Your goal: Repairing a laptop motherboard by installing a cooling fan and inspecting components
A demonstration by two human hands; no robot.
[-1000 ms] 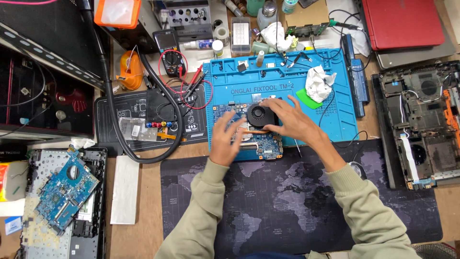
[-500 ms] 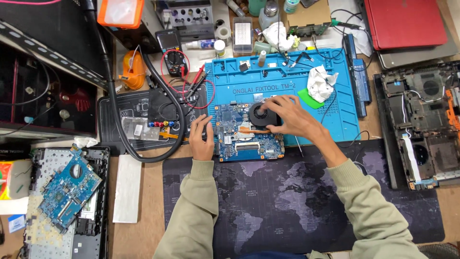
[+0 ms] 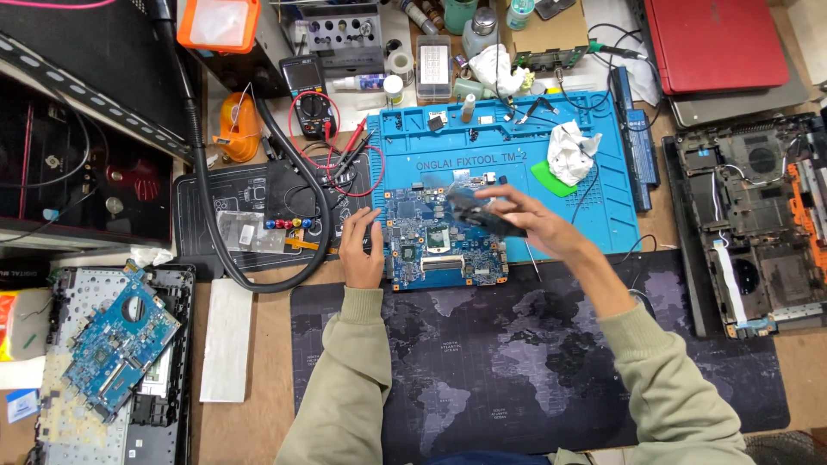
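A blue laptop motherboard [image 3: 435, 250] lies flat where a blue repair mat [image 3: 551, 129] meets a dark desk mat printed with a world map [image 3: 517, 370]. My left hand [image 3: 362, 251] rests on the board's left edge with its fingers spread. Above the board's upper right corner, my right hand [image 3: 534, 226] grips a black cooling fan [image 3: 476, 211]. The fan is lifted clear of the board, tilted and blurred.
A crumpled white tissue [image 3: 573, 148] and a green pick [image 3: 551, 177] lie on the repair mat. An opened laptop chassis [image 3: 758, 224] is at the right and a red laptop [image 3: 715, 43] behind it. A black hose [image 3: 258, 185], a multimeter [image 3: 306, 82] and a second blue board [image 3: 116, 344] are to the left.
My right hand has lifted the black fan off the motherboard and tilted it. My left hand slid from the board's middle to its left edge.
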